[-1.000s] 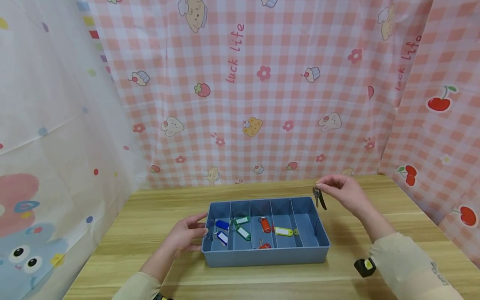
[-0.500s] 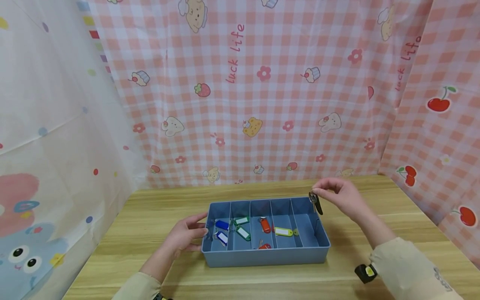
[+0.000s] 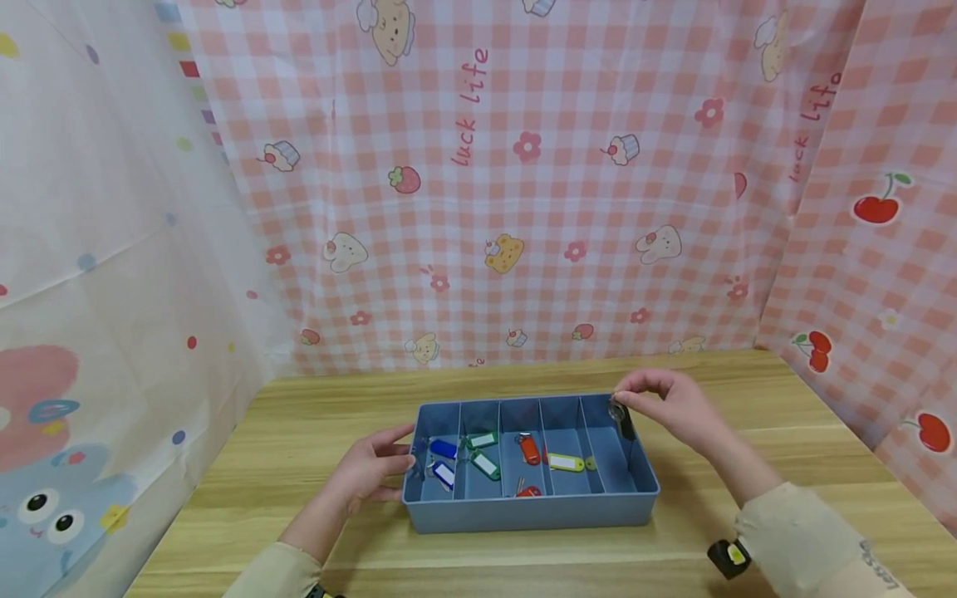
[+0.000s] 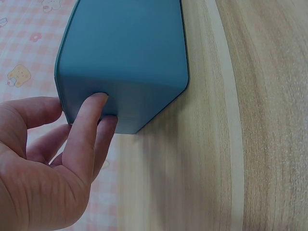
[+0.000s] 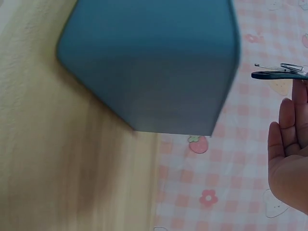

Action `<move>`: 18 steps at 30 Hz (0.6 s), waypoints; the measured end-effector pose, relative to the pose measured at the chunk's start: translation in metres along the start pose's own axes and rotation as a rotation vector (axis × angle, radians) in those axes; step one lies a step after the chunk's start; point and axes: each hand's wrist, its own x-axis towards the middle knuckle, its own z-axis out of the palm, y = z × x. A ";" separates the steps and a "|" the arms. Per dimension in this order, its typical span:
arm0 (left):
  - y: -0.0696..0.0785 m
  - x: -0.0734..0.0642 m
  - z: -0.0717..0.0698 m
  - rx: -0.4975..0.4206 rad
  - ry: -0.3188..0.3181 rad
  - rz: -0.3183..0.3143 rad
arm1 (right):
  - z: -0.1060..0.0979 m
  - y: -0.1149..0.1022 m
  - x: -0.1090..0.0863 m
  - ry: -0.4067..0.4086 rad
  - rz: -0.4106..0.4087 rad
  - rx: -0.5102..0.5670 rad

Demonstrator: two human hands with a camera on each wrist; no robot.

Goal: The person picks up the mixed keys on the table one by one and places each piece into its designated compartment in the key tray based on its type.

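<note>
A blue-grey divided box stands on the table. My left hand grips its left end; in the left wrist view the fingers press the outer end wall, close to the rim. Over the box's rightmost compartment, my right hand pinches a key ring from which keys and a black key tag hang. In the right wrist view the tag and keys show beside the fingertips. The other compartments hold blue key tags, green key tags, red key tags and a yellow key tag.
Thin dividers split the box. The wooden table extends around it. Checked cloth hangs behind and on the right, and a pale patterned cloth on the left.
My right hand has moved left and down with the keys, from beyond the box's right back corner to over the rightmost compartment. The left hand and box have stayed still.
</note>
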 end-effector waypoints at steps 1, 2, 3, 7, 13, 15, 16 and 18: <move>0.000 0.000 0.000 0.002 0.000 0.000 | 0.001 0.002 0.000 -0.003 -0.007 -0.006; 0.000 0.000 0.000 0.005 0.000 0.000 | 0.002 0.003 -0.001 -0.007 -0.013 -0.010; 0.000 0.000 0.000 0.005 0.001 0.000 | 0.002 0.005 -0.001 -0.012 -0.017 -0.014; 0.000 0.000 0.000 -0.009 0.006 -0.004 | 0.004 0.012 -0.002 -0.024 -0.005 -0.030; -0.001 -0.001 0.001 -0.021 0.005 -0.004 | 0.005 0.019 -0.002 -0.026 0.014 -0.052; 0.000 -0.001 0.001 -0.017 0.004 -0.003 | 0.005 0.021 -0.002 -0.024 0.014 -0.056; 0.000 -0.001 0.001 -0.015 0.003 -0.003 | 0.005 0.022 -0.002 -0.025 0.014 -0.059; 0.000 -0.002 0.001 -0.013 0.002 -0.004 | 0.005 0.023 -0.002 -0.025 0.014 -0.063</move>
